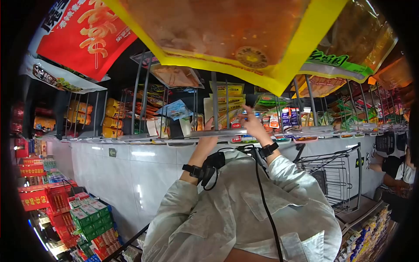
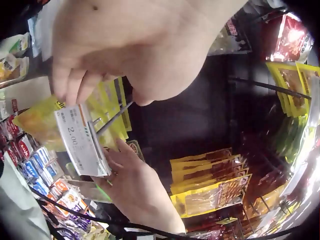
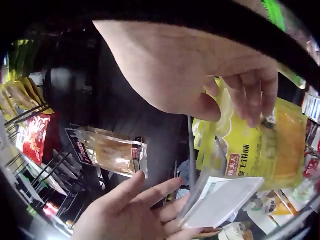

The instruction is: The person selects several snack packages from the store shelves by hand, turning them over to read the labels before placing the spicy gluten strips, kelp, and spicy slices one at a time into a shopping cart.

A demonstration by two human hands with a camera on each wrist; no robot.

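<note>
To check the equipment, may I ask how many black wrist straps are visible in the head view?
2: left black wrist strap, just beyond the left sleeve; right black wrist strap, just beyond the right sleeve. Both show plainly.

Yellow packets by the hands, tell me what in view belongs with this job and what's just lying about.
Seems part of the job:
- left hand
- right hand
- yellow packets at the hands
- price tag in front of them

Just lying about:
- red packet, upper left of the head view
- shopping cart
- stacked green boxes
</note>
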